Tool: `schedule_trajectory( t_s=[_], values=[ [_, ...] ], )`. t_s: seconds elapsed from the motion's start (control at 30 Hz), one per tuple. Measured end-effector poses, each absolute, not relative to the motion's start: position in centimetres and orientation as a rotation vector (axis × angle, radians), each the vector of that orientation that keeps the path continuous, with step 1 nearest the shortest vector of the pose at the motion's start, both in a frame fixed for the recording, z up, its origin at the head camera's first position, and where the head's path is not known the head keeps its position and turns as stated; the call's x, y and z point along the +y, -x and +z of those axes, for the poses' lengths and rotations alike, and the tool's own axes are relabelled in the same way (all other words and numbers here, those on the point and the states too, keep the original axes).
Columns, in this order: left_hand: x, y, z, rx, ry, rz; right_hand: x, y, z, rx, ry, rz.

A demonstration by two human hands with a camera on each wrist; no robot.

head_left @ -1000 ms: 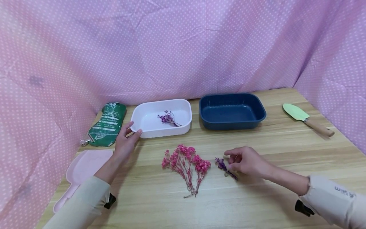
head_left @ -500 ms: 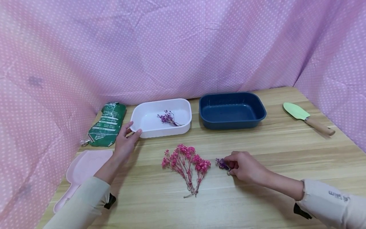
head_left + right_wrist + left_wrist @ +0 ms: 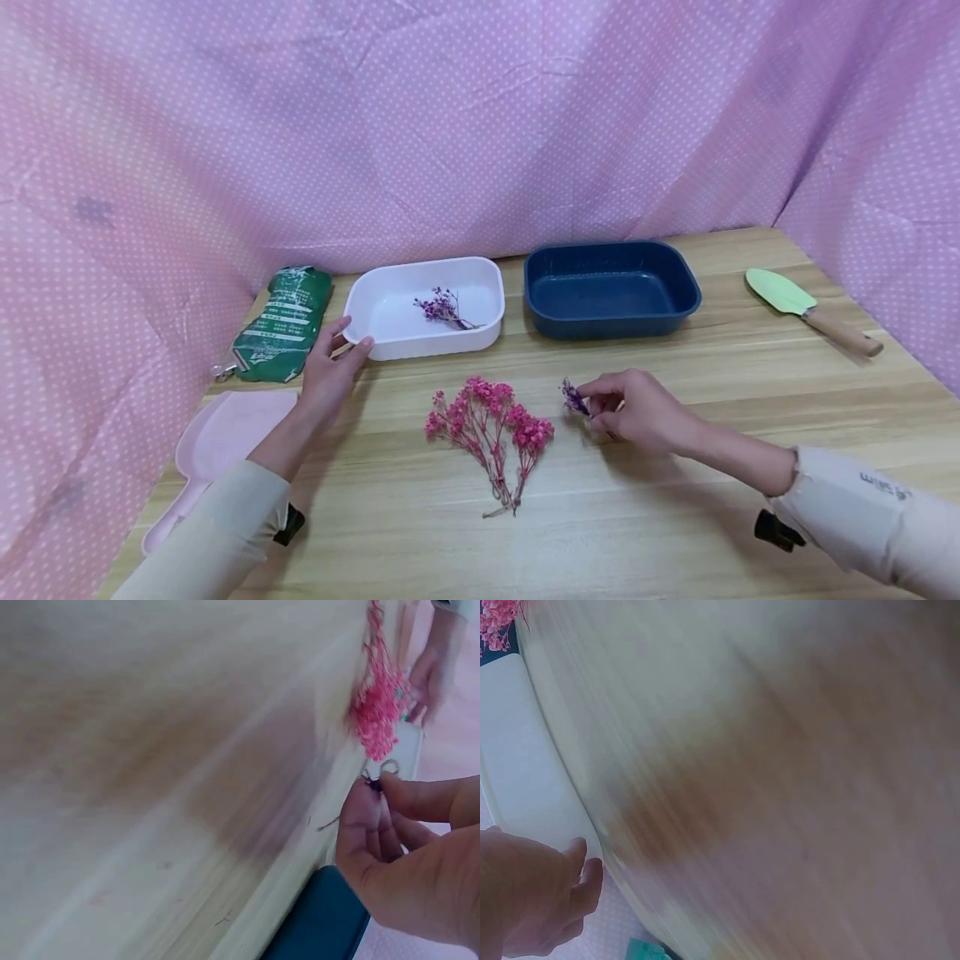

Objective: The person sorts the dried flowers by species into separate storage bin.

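Observation:
My left hand (image 3: 330, 371) holds the front left corner of a white plastic tub (image 3: 438, 344), thumb on the front side and fingers along the left rim. A sprig of purple dried flowers (image 3: 441, 309) lies inside that tub. Between thumb and index finger, my right hand (image 3: 637, 412) pinches a small bunch of purple dried flowers (image 3: 573, 398), its blossoms pointing left. The right wrist view shows its dark stem (image 3: 375, 784) at the fingertips; the palm side is partly hidden. Left of this hand, a spread of pink dried flowers (image 3: 491, 417) lies on the wooden table (image 3: 600, 533).
A dark blue tub (image 3: 611, 327) stands at the back, right of the white one. A green trowel with a wooden handle (image 3: 840, 332) lies far right. At the left are a green printed bag (image 3: 285, 325) and a pink dustpan-shaped scoop (image 3: 232, 433). Pink dotted cloth (image 3: 480, 125) hangs behind.
My right hand has closed its fingertips on the small purple bunch and raised it, moving slightly away from me. The left hand stays at the white tub's corner.

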State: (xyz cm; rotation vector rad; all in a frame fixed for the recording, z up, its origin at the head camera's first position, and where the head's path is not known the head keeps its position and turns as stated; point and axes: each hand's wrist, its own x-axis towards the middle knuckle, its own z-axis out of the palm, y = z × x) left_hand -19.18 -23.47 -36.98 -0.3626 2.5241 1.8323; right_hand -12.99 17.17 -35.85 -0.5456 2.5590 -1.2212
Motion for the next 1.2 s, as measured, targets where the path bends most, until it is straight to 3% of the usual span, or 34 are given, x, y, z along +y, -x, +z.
schedule_trajectory(
  t_s=[0.33,1.2],
  values=[
    [-23.7,19.2,-37.1,2.54,0.358,1.808,15.6,16.3,-34.5,2.403,0.4,-1.491],
    [-23.6,19.1,-37.0,2.542,0.336,1.817,9.0,23.4,-32.1,2.293,0.33,-1.878]
  ],
)
